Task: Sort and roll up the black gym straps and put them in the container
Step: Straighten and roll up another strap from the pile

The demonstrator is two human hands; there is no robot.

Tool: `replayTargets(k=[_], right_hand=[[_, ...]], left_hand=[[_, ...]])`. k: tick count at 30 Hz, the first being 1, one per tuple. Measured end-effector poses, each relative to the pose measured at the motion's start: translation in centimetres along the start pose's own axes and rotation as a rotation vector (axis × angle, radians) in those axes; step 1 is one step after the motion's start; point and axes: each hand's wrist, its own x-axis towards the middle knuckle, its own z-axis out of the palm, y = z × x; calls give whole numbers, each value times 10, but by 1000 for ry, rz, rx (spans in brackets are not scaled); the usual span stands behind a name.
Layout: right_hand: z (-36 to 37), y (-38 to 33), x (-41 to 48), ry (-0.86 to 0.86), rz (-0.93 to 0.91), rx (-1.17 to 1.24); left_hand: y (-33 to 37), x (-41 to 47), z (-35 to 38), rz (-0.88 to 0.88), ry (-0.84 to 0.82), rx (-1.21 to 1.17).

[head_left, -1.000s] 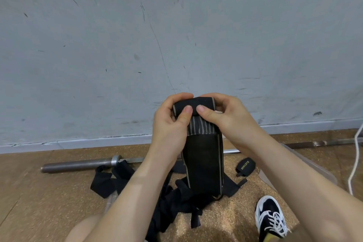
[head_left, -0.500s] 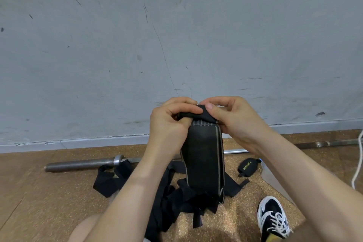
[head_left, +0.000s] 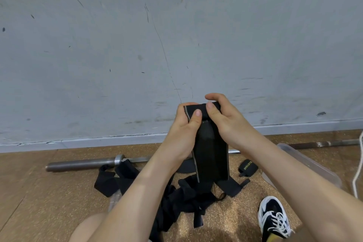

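Both hands, left hand (head_left: pixel 184 124) and right hand (head_left: pixel 225 118), grip the rolled top of a wide black grey-edged elastic strap (head_left: pixel 210 155) hanging above the cork floor (head_left: pixel 49 202).

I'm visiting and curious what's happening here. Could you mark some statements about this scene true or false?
Both the left hand and the right hand grip the top of one black strap. True.
The barbell stands upright. False: the barbell lies on the floor by the wall.
A pile of straps lies on the floor. True.
The rolled strap with yellow lettering sits inside the container. False: the rolled strap lies on the floor beside the container.
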Motion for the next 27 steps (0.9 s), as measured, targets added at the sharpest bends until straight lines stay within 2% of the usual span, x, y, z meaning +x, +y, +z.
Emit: replayTargets(k=[4, 5, 8, 12, 16, 20, 23, 27], right_hand=[[-3, -2, -1, -29, -61, -63], [-3, -3, -1, -2, -67, -23], [-8, -8, 2, 87, 32, 322], [-16, -9, 1, -40, 16, 442], [-9, -10, 0, -44, 24, 393], [15, -6, -6, 24, -24, 54], [16, -7, -7, 67, -18, 49], [7, -9, -5, 83, -30, 91]], left_hand=[[3, -1, -1, 63, 47, -107], [4, -1, -2, 108, 78, -114], [9, 1, -8, 208, 168, -152], [13, 0, -13, 276, 191, -112], [9, 0, -12, 322, 218, -17], [3, 0, -1, 295, 247, 57], [1, -1, 3, 241, 178, 24], [4, -1, -1, 332, 189, 48]])
